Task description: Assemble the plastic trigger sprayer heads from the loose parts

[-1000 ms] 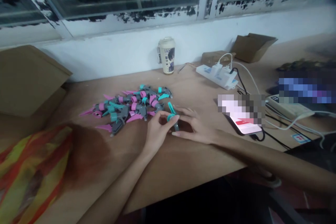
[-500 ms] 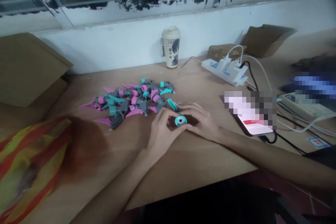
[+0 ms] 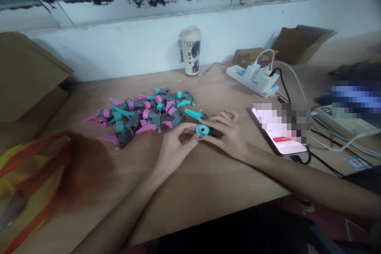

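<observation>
Between my two hands is a trigger spray head [image 3: 194, 114] with a teal trigger and a grey body, its teal collar turned toward me and showing a white ring with a dark hole. My left hand [image 3: 175, 143] pinches the collar between thumb and fingers. The grey body is in my right hand [image 3: 228, 133], mostly hidden by its fingers; the trigger sticks out past the fingertips. Just left lies a pile of several grey spray heads [image 3: 153, 117] with pink or teal collars and triggers.
A lidded coffee cup [image 3: 191, 53] stands by the wall. To the right are a white power strip [image 3: 253, 80] with cables and a lit phone [image 3: 287, 147]. Cardboard [image 3: 26, 75] and a red-and-yellow plastic bag [image 3: 35, 190] occupy the left side.
The spray head has turned in my hands, its trigger now pointing left. My right fingers have lifted and spread a little. The whole view has shifted slightly.
</observation>
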Action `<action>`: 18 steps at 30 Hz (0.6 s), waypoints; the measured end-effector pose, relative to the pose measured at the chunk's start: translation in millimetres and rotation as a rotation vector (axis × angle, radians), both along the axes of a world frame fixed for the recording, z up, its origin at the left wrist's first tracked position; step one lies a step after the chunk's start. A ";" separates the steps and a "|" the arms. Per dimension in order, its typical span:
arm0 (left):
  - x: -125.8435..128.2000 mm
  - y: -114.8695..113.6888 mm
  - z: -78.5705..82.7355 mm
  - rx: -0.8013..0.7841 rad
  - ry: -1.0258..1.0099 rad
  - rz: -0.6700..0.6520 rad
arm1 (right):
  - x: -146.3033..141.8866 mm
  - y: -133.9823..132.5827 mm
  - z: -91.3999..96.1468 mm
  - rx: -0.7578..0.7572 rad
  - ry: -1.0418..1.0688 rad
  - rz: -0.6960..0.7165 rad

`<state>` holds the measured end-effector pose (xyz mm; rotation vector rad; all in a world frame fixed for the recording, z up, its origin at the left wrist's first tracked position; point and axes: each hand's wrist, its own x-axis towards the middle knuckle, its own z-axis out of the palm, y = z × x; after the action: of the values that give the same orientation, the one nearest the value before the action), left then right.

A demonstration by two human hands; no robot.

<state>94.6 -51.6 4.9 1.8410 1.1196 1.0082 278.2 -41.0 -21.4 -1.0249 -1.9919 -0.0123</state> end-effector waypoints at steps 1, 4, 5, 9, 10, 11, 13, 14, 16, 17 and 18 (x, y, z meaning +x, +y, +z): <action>-0.2 0.6 -0.2 0.008 0.021 -0.001 | -0.4 -0.4 -0.3 -0.006 0.002 -0.005; -0.8 2.8 -3.2 -0.003 0.061 -0.001 | -2.1 -1.7 -0.4 -0.022 0.016 0.017; -1.0 3.7 -4.7 -0.017 0.065 -0.003 | -2.5 -2.1 -0.3 -0.028 0.012 0.031; -3.2 7.7 -8.7 -0.085 0.076 -0.036 | -3.7 -3.1 -0.4 -0.048 -0.027 0.105; -4.0 8.6 -8.8 -0.099 0.083 -0.044 | -3.8 -3.1 -1.0 -0.048 -0.035 0.120; -4.9 9.4 -8.5 -0.112 0.094 -0.053 | -3.9 -3.2 -1.7 -0.046 -0.042 0.134; -6.5 10.4 -7.5 -0.124 0.120 -0.066 | -3.9 -3.3 -3.5 -0.032 -0.055 0.160; -7.1 10.7 -6.9 -0.123 0.135 -0.072 | -3.8 -3.4 -4.5 -0.025 -0.062 0.170; -7.7 10.9 -6.4 -0.104 0.176 -0.077 | -3.5 -3.7 -6.2 -0.023 -0.077 0.182; -7.7 10.8 -6.6 -0.083 0.197 -0.068 | -3.2 -3.8 -6.8 -0.028 -0.086 0.182; -7.4 10.7 -7.0 -0.060 0.219 -0.057 | -2.9 -3.9 -7.3 -0.035 -0.097 0.180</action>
<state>87.2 -40.8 -2.1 1.9585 1.2038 0.7458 275.3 -44.9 -28.7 -0.8785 -2.1729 0.0723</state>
